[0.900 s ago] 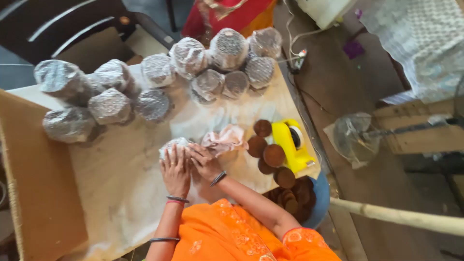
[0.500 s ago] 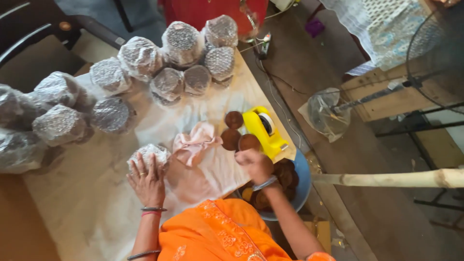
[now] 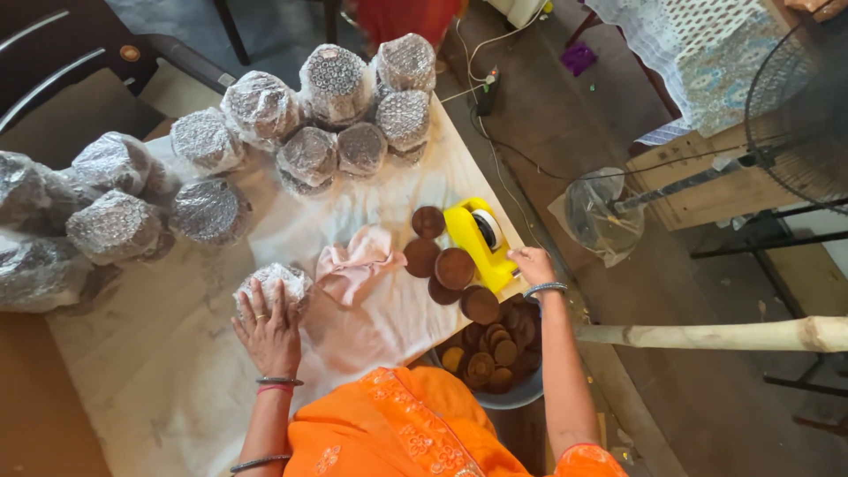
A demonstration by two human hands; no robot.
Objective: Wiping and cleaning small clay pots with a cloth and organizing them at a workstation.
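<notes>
Left hand (image 3: 268,331) flat, fingers spread, palm pressing on small round bundle in clear bubble wrap (image 3: 276,284); bundle lies under fingertips on pale cloth-covered table (image 3: 177,389); right hand (image 3: 530,263) at base end of yellow plastic tape dispenser (image 3: 479,240), fingers curled against it, firm grasp cannot be told; brown round clay discs (image 3: 455,268) just left of right fingers; crumpled pink cloth (image 3: 358,265) between hands.

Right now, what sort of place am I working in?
Probably a small home or workshop packing table. Bundles wrapped in clear bubble wrap crowd the far side, a yellow tape dispenser sits beside loose brown clay discs, and your left hand presses another wrapped bundle.
</notes>
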